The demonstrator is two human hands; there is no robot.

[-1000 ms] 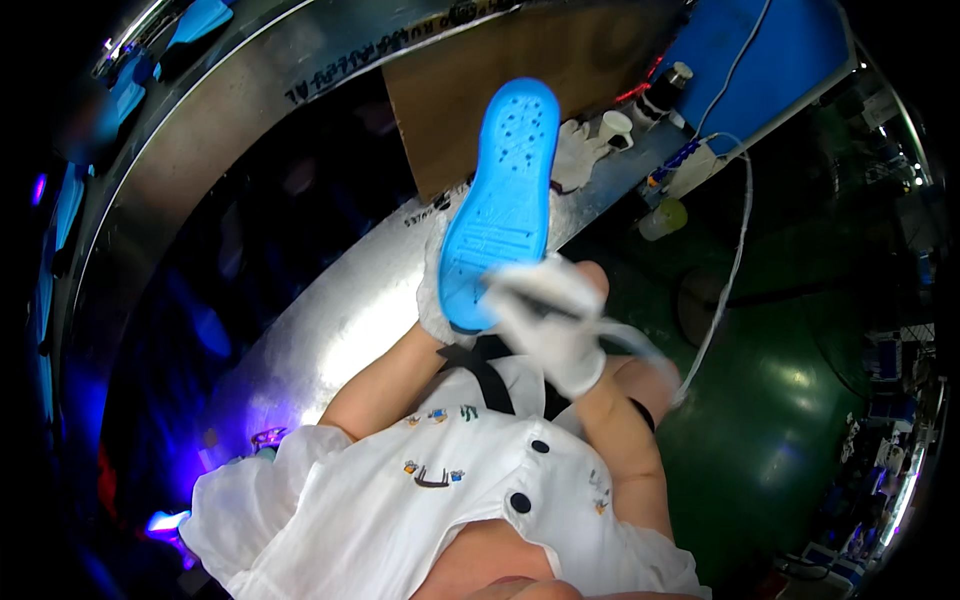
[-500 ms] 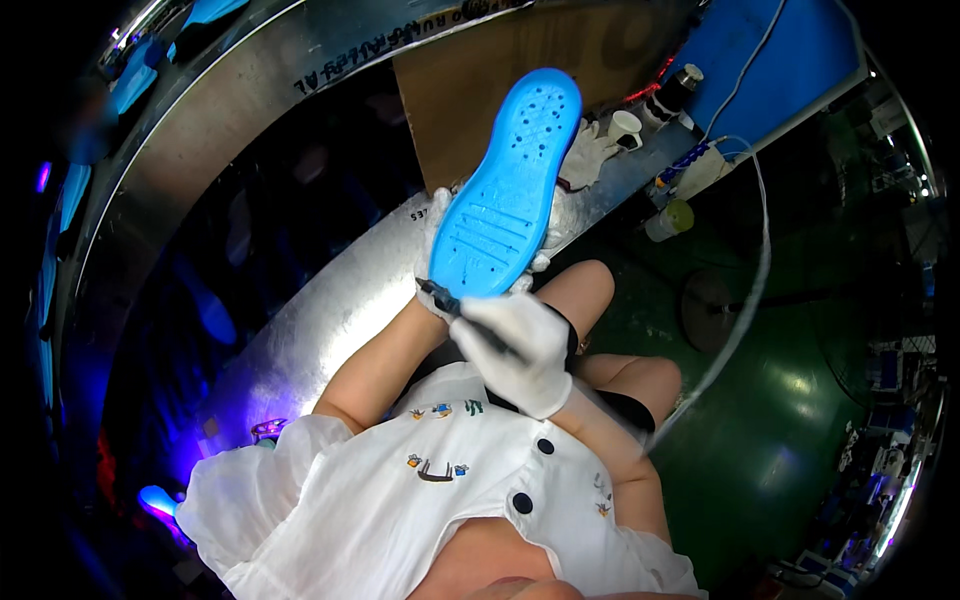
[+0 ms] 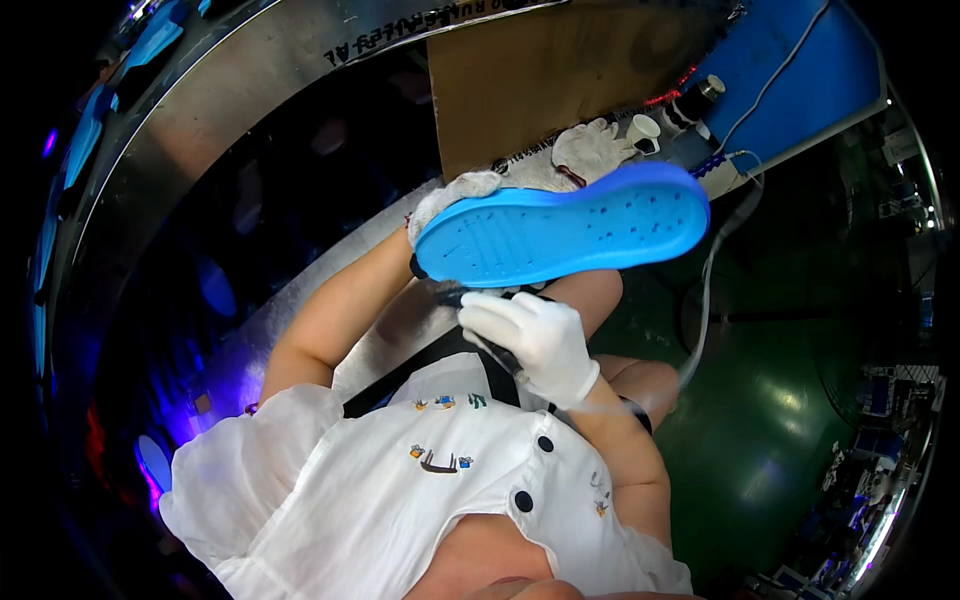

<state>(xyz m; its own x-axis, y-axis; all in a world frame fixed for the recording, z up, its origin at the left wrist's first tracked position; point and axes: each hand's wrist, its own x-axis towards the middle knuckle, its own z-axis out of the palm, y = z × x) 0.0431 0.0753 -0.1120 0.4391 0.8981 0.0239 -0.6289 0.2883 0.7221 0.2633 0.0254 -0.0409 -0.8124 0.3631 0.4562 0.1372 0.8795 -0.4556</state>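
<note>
A bright blue shoe sole is tilted above my lap, its toe end to the right and ridges and small holes showing on its surface. My left hand, in a white glove, grips it along the far edge near the heel; part of the fingers is behind the sole. Just below the heel, my gloved right hand is closed around a slim dark pen-like tool. The tool's tip is blurred and appears apart from the sole.
On the metal bench, white gloves, a white cup and a dark flask stand beyond the sole. Cardboard leans behind. A pale hose hangs at the right. More blue soles sit along the far-left metal rim.
My left hand has turned the sole clockwise, so its toe end swings from pointing away to pointing right. My right hand, with the tool, has shifted slightly right, off the heel edge.
</note>
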